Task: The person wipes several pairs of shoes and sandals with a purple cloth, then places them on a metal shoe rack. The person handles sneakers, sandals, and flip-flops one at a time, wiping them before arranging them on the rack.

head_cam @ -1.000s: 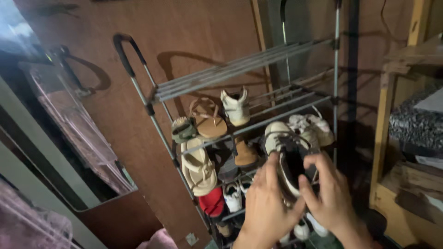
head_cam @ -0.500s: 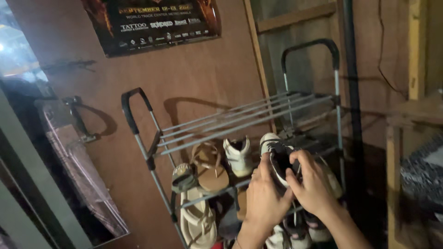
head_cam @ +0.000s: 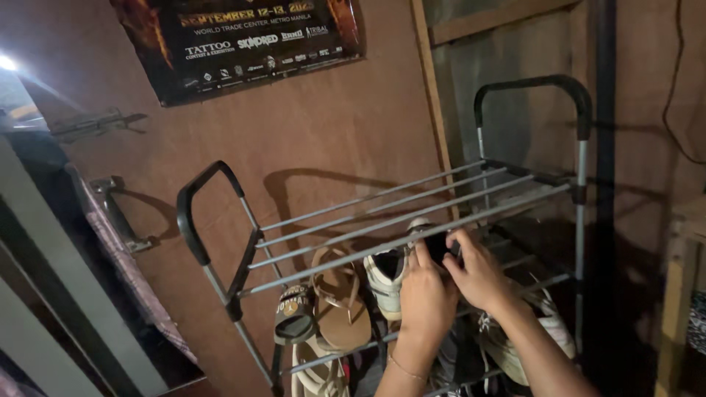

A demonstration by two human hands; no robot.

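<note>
Both hands are wrapped around a white sneaker [head_cam: 434, 239], left hand [head_cam: 425, 298] gripping from the near side, right hand [head_cam: 478, 273] clamped over its dark opening, so it stays level just beneath the top bars of the metal shoe rack [head_cam: 412, 213]. Another white sneaker [head_cam: 382, 276] and tan sandal [head_cam: 340, 298] sit on the rack's shelf below.

Metal shoe rack [head_cam: 412, 220] carries sandals [head_cam: 340, 305] and sneakers [head_cam: 384, 276].

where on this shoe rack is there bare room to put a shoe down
The top shelf is bare from the left handle to the right handle. The shelf below is crowded: brown sandal, white shoe, and both hands, left hand and right hand, holding a sneaker.
</note>
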